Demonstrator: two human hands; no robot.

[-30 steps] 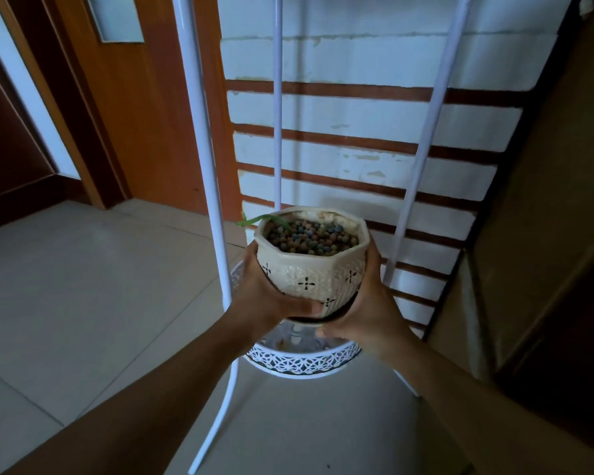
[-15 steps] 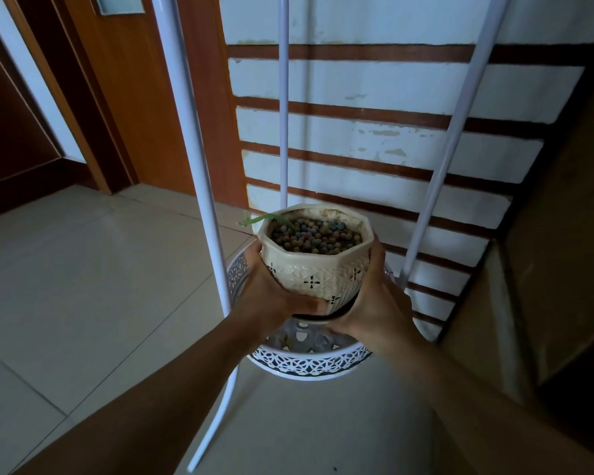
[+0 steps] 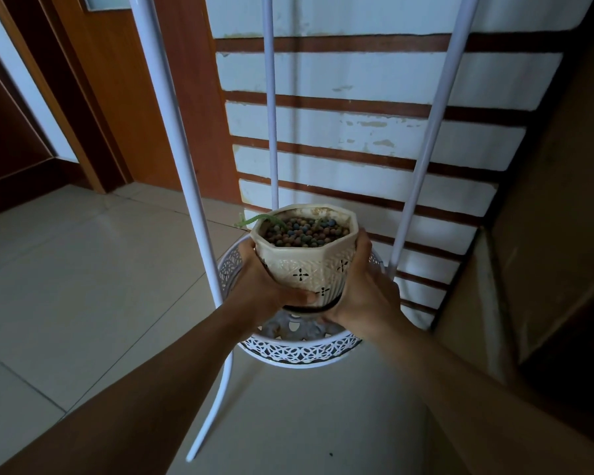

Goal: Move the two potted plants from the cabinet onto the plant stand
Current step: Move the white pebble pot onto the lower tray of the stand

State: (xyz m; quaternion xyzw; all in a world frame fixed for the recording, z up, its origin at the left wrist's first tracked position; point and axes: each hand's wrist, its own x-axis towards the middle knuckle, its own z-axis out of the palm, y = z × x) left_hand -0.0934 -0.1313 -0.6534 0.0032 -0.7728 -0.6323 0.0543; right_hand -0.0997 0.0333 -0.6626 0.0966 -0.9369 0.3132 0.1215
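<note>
A cream octagonal potted plant, filled with brown and blue pebbles and showing one thin green leaf, is held between both hands. My left hand grips its left side and my right hand grips its right side and base. The pot hangs just above the round white lattice tray of the plant stand, whose three white poles rise around it. I cannot tell if the pot's base touches the tray. A second potted plant is not in view.
A white wall with brown stripes stands right behind the stand. An orange wooden door frame is at the back left. A brown cabinet side rises at the right. Pale floor tiles spread to the left.
Both hands have carried the pot slightly forward and lower, deeper between the stand's poles and over the tray. The camera has moved closer to the stand.
</note>
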